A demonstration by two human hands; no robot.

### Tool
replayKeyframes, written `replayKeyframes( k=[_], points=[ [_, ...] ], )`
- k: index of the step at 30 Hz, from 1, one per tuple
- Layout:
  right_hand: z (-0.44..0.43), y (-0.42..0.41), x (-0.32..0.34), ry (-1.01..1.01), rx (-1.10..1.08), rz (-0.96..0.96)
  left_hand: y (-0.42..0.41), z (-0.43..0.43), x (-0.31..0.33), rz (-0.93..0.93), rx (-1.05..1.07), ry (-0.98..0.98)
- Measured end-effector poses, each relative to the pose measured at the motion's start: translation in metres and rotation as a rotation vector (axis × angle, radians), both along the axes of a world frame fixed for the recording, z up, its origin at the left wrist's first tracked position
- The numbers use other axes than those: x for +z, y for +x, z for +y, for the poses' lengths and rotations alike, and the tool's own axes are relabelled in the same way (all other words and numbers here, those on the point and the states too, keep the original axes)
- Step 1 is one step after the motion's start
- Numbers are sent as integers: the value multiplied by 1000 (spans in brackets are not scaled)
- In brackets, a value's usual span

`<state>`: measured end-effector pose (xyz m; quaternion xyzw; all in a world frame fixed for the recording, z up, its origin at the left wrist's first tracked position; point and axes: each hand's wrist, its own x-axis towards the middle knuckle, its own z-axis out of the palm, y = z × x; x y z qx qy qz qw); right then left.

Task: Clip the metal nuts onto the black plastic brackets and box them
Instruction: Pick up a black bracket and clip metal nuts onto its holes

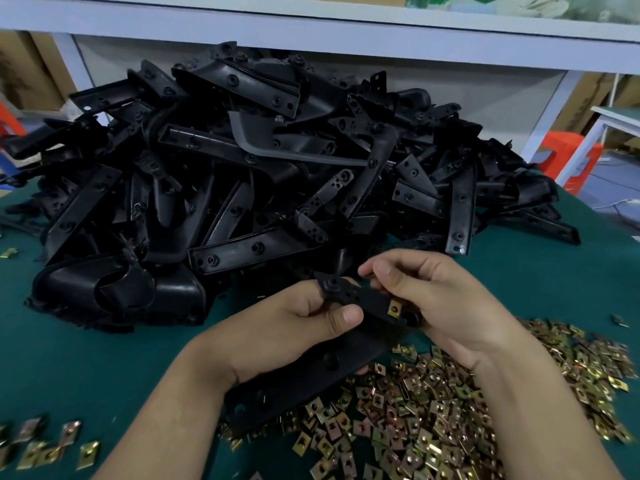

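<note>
Head view. Lower right: loose heap of gold-coloured square metal clip nuts on green table mat. Centre: left hand curls round long black plastic bracket, thumb pressed on top. Right hand pinches the bracket's end, where one clipped gold nut sits. Upper frame: large pile of black brackets.

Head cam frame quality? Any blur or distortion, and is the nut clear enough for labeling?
Head view: soft, even light with no hard shadows; the shelf edge bows from wide-angle distortion; the loose nuts smear toward the lower corners; the black bracket pile shows little detail beyond glossy highlights; the clipped nut on the held bracket, between left hand and right hand, reads clearly.
</note>
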<state>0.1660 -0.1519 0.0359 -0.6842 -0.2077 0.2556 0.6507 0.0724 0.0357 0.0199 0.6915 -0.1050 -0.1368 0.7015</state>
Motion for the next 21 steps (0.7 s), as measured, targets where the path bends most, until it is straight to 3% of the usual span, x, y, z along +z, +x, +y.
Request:
replayKeyframes(
  k=[12,21],
  points=[
    [2,-7,9,-146,23,-46,6,0,-6,-57,-30,71],
    [4,-8,10,-150,43,60,9,0,-11,-58,-1,82]
  ],
)
